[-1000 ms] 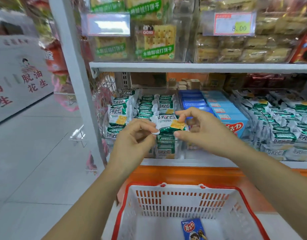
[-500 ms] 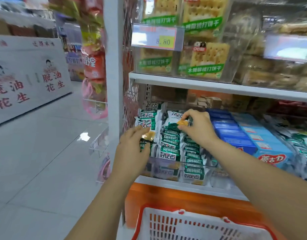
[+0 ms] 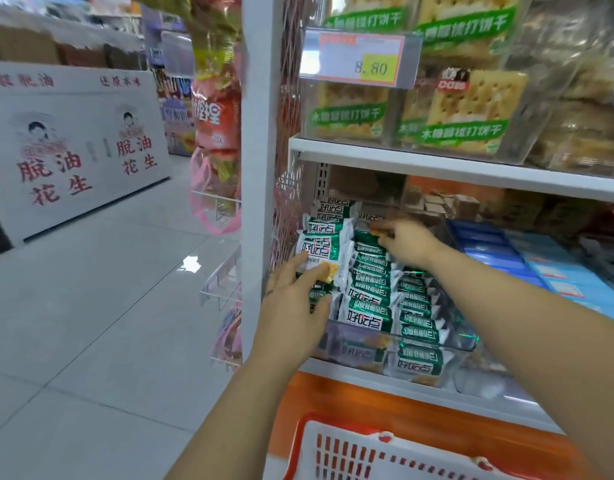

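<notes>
Two hands were working in the packet bin.

Left hand (image 3: 291, 306): nearly flat, fingers straight, pressed against the front packet (image 3: 321, 249) of the left column. It gripped nothing.

Right hand (image 3: 407, 242): thumb and fingertips pinched the end of a rear packet (image 3: 364, 239), well back in the middle column.

Judgement: the film-wrapped packets were light, slick and crinkly. The biscuit inside was probably brittle, so take a packet by the crimped end seam or across its flat faces, without squeezing.

Clear bin (image 3: 361, 344), on the lower shelf, held columns of green-and-white packets overlapped like tiles.

Blue boxes (image 3: 540, 268) stood in rows to its right.

White basket (image 3: 350, 459) was below, red-rimmed; its contents were out of view.
</notes>
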`<move>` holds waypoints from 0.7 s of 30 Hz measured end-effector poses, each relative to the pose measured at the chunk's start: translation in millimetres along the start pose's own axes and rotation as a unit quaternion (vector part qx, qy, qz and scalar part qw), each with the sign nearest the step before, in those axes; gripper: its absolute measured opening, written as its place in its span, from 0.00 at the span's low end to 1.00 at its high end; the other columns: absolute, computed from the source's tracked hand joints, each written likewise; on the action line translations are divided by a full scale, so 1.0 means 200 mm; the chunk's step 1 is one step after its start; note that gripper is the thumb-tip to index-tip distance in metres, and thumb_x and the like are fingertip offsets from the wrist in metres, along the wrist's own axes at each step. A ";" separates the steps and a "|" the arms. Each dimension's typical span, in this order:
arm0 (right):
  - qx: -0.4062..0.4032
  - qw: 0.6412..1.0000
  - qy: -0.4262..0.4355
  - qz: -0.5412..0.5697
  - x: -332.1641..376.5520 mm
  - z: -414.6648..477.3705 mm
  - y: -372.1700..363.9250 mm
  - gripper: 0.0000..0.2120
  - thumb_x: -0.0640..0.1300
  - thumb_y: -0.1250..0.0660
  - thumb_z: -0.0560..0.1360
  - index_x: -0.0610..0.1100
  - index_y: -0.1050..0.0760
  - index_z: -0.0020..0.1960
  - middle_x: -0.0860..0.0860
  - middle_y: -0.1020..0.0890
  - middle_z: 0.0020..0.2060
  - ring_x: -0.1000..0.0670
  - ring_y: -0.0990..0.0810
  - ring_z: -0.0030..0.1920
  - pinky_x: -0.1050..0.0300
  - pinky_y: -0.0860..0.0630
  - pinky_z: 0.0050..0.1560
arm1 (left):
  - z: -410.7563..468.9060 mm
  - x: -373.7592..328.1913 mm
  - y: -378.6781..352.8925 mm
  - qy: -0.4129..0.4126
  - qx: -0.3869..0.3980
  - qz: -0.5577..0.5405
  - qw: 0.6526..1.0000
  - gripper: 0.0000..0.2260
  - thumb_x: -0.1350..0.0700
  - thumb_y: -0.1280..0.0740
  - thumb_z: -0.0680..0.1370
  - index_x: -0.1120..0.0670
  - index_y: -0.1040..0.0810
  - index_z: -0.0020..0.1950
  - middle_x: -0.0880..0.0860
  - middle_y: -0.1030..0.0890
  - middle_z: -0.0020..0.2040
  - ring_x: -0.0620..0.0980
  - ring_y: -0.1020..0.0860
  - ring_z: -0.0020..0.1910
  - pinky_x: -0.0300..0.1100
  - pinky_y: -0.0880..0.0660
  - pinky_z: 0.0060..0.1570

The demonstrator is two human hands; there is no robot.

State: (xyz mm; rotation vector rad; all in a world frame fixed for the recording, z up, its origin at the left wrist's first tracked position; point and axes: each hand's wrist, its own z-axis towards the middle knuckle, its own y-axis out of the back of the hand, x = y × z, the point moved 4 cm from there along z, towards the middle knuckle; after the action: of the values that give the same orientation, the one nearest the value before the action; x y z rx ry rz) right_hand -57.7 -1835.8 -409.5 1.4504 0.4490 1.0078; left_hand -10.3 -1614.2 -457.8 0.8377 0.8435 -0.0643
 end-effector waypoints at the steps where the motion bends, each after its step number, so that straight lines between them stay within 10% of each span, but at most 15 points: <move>1: 0.014 1.000 0.013 -0.002 0.00 -0.02 0.02 0.19 0.39 0.40 0.80 0.48 0.29 0.69 0.45 0.24 0.63 0.49 0.24 0.42 0.65 0.31 0.33 | 0.00 0.00 0.00 0.000 -0.001 0.001 1.000 0.20 0.56 0.36 0.79 0.45 0.31 0.71 0.45 0.42 0.76 0.45 0.46 0.74 0.41 0.47 0.71; 9: -0.016 0.999 0.015 -0.024 -0.23 -0.34 0.26 0.20 0.51 0.34 0.76 0.51 0.28 0.67 0.48 0.21 0.60 0.48 0.21 0.52 0.56 0.24 0.52 | -0.04 -0.08 0.03 -0.028 -0.048 0.059 0.997 0.19 0.58 0.35 0.78 0.47 0.27 0.68 0.49 0.36 0.74 0.51 0.44 0.75 0.44 0.47 0.72; 15: 0.071 0.995 0.067 0.021 -0.45 -0.52 0.29 0.18 0.52 0.37 0.77 0.51 0.26 0.66 0.52 0.32 0.71 0.53 0.35 0.71 0.60 0.41 0.68 | 0.00 -0.42 -0.04 -0.093 0.008 -0.050 0.994 0.13 0.58 0.37 0.80 0.48 0.23 0.62 0.39 0.26 0.56 0.31 0.32 0.55 0.17 0.40 0.53; 21: 0.056 0.991 0.081 0.093 -0.52 -0.51 0.26 0.17 0.55 0.38 0.77 0.58 0.28 0.66 0.58 0.36 0.73 0.55 0.35 0.71 0.58 0.39 0.70 | 0.37 -0.54 -0.31 -0.068 0.113 0.014 0.991 0.12 0.56 0.36 0.80 0.51 0.23 0.64 0.46 0.22 0.61 0.43 0.25 0.58 0.36 0.31 0.59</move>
State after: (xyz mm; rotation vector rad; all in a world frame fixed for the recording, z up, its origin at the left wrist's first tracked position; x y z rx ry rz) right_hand -210.1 -1863.9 -407.3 1.5367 0.5005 1.2742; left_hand -59.9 -1735.1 -396.6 1.0464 0.7036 -0.1925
